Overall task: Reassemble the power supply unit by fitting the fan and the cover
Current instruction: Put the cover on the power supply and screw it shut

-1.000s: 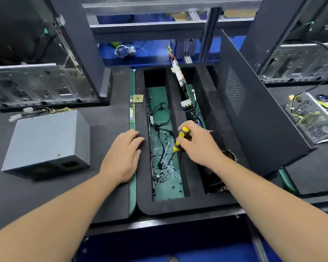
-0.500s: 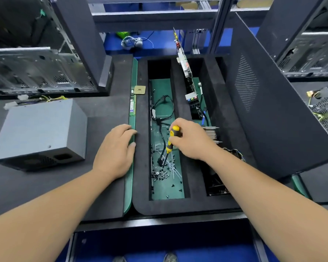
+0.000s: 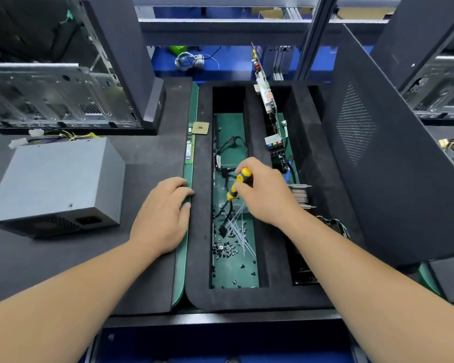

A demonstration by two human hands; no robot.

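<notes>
Gripping a yellow-and-black screwdriver (image 3: pixel 237 186) by its handle, the right hand (image 3: pixel 266 195) curls its fingers round the tool above the left compartment of a black foam tray (image 3: pixel 198 258); the tool slants down and to the near left, its tip lost among the clutter below. The left hand (image 3: pixel 163 218) lies palm down, fingers straight and close together, on the dark mat (image 3: pixel 147 158) — its fingertips reach the green strip (image 3: pixel 181 268) that runs between mat and tray. On the green floor of that compartment lie a heap of small screws (image 3: pixel 224 248), a sheaf of pale cable ties (image 3: pixel 240 231) and a black cable (image 3: pixel 231 150). The right compartment holds a circuit board (image 3: pixel 268 100) standing on edge at its far end, with a finned metal block (image 3: pixel 299 196) just right of the right hand. The power supply box (image 3: pixel 55 184) — grey, closed on the sides that show — sits on the mat well to the left of the left hand, its socket face toward the near side and a bundle of yellow wires (image 3: pixel 71 134) at its far edge. A square chip (image 3: pixel 200 127) rests at the tray's far left rim. A dark perforated panel (image 3: pixel 393 158) leans at the right; open computer cases (image 3: pixel 50 95) stand at the far left.
</notes>
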